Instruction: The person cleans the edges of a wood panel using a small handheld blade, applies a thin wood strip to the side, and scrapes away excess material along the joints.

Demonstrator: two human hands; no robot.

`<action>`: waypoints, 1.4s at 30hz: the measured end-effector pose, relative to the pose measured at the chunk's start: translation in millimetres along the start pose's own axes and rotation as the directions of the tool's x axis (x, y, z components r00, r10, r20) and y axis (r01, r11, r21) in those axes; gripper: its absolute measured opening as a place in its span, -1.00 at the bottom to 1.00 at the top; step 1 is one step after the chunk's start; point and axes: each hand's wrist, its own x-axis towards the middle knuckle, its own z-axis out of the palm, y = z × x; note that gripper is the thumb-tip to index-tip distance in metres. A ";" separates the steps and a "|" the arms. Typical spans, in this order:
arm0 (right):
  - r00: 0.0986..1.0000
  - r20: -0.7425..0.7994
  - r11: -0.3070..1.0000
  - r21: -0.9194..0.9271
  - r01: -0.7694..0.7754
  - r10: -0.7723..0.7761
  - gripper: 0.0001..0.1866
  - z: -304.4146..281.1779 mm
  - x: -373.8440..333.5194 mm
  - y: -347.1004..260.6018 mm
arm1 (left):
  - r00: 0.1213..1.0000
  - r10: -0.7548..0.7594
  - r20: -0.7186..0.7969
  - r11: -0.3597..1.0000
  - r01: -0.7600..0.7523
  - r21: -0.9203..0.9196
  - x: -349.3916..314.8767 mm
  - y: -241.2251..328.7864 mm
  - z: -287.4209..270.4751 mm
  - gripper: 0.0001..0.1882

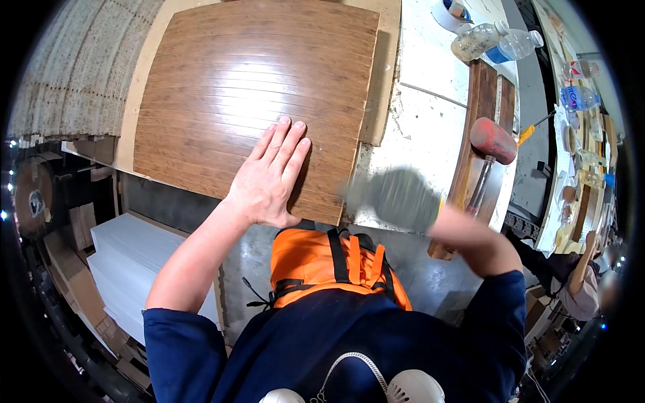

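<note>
A brown wood-grain panel (195, 101), glossy and marked with parallel grooves, lies on the bench in front of me. My left hand (265, 178), bare, rests flat on its near part with fingers stretched out. Off the panel's near right corner is my right hand (403, 199), in a grey glove and smeared by motion. Its fingers, and whatever they may hold, cannot be made out. To the right of that glove a mallet with a worn red head (494, 140) lies across brown wooden strips (470, 161).
Plastic bottles (514, 46) and a roll of tape (451, 15) stand at the far right of the white bench (430, 121). A yellow-handled screwdriver (527, 134) lies beside the mallet. White sheets (134, 262) are stacked at the lower left. Another person (581, 289) is at the right.
</note>
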 end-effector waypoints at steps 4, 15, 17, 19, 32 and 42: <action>0.953 -0.300 0.898 -0.430 -0.089 -0.049 -0.43 -58.4 68.9 58.9 | 1.000 0.005 0.009 1.000 -0.005 -0.003 -1.5 0.8 -1.7 0.27; 0.974 -0.217 0.860 -0.507 -0.056 -0.065 -0.64 -62.5 64.2 49.6 | 1.000 -0.006 0.019 1.000 0.006 -0.003 -1.9 -1.0 -4.9 0.29; 0.966 -0.257 0.873 -0.479 -0.094 -0.037 -0.63 -64.2 74.8 63.3 | 0.999 -0.014 0.041 1.000 0.014 -0.016 -2.6 0.9 -2.9 0.29; 0.989 -0.120 0.871 -0.472 -0.133 0.087 -0.62 -49.1 68.6 49.8 | 0.999 -0.015 0.045 1.000 0.015 0.008 -2.4 0.1 -3.8 0.29; 0.966 0.211 0.989 -0.013 -0.150 0.149 -0.63 -53.9 33.9 -6.9 | 1.000 0.002 0.005 1.000 -0.002 -0.030 -3.0 -1.5 -4.9 0.18; 0.893 -0.445 0.873 -0.459 -0.165 -0.065 -0.57 -105.3 105.5 129.9 | 0.999 0.003 0.034 1.000 -0.003 -0.007 0.0 0.0 -5.7 0.28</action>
